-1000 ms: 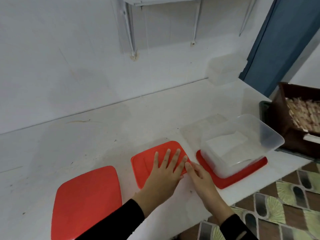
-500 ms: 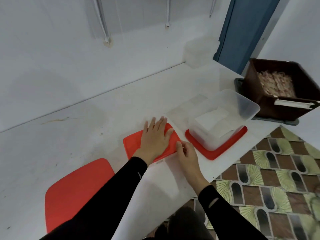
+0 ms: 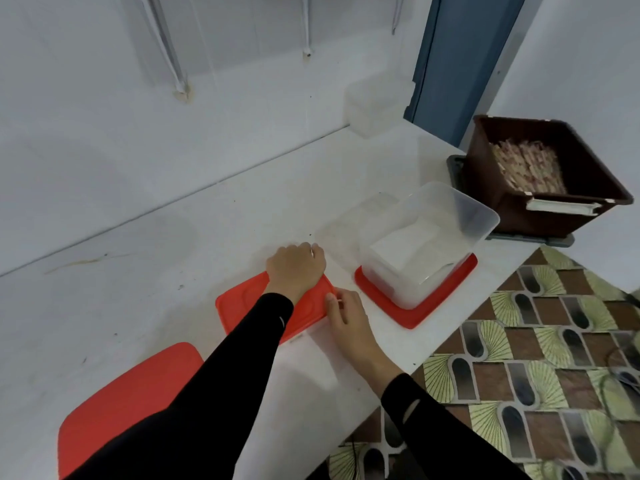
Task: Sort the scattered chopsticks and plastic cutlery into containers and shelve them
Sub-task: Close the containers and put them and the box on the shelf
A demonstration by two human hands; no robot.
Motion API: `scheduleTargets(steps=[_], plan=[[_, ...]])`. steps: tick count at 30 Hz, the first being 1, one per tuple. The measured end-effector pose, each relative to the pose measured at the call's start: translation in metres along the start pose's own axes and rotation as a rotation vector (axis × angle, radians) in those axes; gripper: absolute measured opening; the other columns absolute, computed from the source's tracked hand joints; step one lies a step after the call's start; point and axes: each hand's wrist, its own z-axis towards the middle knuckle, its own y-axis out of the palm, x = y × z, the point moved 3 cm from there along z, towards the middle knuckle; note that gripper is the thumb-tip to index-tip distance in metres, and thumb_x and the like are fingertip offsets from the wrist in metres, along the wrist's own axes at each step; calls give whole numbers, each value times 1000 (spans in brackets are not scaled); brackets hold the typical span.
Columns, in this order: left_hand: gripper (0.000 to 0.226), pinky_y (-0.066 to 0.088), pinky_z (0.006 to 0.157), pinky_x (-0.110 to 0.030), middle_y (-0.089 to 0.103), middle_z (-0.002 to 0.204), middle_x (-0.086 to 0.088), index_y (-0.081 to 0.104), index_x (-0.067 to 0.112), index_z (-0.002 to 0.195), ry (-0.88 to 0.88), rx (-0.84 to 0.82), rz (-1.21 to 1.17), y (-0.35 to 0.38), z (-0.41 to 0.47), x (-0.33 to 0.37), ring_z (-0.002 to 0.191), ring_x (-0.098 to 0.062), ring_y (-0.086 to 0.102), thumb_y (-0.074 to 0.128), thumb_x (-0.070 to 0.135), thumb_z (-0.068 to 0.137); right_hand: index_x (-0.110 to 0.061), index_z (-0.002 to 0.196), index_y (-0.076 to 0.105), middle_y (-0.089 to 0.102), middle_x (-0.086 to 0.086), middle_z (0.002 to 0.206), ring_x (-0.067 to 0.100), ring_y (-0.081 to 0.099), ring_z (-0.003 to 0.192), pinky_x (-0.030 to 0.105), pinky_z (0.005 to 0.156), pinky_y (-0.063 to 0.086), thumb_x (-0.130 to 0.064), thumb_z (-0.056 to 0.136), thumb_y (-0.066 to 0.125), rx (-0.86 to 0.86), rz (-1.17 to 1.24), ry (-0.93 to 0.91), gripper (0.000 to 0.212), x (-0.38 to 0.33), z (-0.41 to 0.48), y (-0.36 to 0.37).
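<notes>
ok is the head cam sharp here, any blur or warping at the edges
Head view: soft throughout, the left hand on the red lid slightly smeared; wide-angle warping makes the blue doorframe lean; light is flat, with faint shadows on the table.

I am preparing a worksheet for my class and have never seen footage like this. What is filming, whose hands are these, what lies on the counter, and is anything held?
There is no machine here. A person wears one wide-angle camera on the head, looking down at their own hands, so there is only one view. On the white counter lie a middle red lid, another red lid nearer on the left, and a clear tub standing on a third red lid. A brown crate of pale sticks stands at the right. The left hand curls over the middle lid's far edge. The right hand pinches its right corner.
</notes>
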Motion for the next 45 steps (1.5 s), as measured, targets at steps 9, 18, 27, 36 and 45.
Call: scheduleTargets(steps=[9, 18, 27, 36, 45], plan=[[48, 46, 73, -34, 66, 86, -7, 58, 14, 75, -23, 28, 54, 1, 1, 2, 86, -30, 63, 26, 41, 99, -22, 104, 63, 52, -1, 103, 6, 53, 79, 18, 73, 41, -32, 102, 47, -304, -148, -128, 19, -46, 23, -57], [27, 50, 83, -42, 56, 122, -3, 67, 16, 115, 163, 163, 3, 19, 1, 54, 108, -28, 54, 64, 24, 89, -3, 129, 58, 59, 19, 128, 38, 51, 122, 37, 104, 32, -14, 93, 39, 69, -602, -265, 43, -34, 132, -246], [21, 45, 67, -29, 64, 80, 3, 63, 10, 81, -88, -202, -140, 11, 9, 74, 73, -16, 57, 59, 30, 86, -7, 146, 29, 60, 22, 123, 39, 56, 113, 34, 82, 38, -16, 96, 50, -248, -572, -25, 55, -7, 148, -279], [13, 46, 84, -34, 66, 97, 1, 60, 13, 90, -170, -293, -204, 2, 0, 85, 86, -13, 52, 58, 25, 86, -28, 145, 34, 61, 8, 78, 23, 62, 74, 35, 69, 48, -11, 101, 40, -309, -424, -205, 48, -10, 133, -305], [26, 40, 78, -22, 66, 97, -12, 60, 2, 115, -9, 417, -233, -77, 42, 77, 85, -21, 57, 42, -5, 97, -17, 137, 32, 58, 5, 67, 21, 56, 63, 35, 55, 41, -3, 98, 40, -269, -385, -259, 43, 3, 165, -282]])
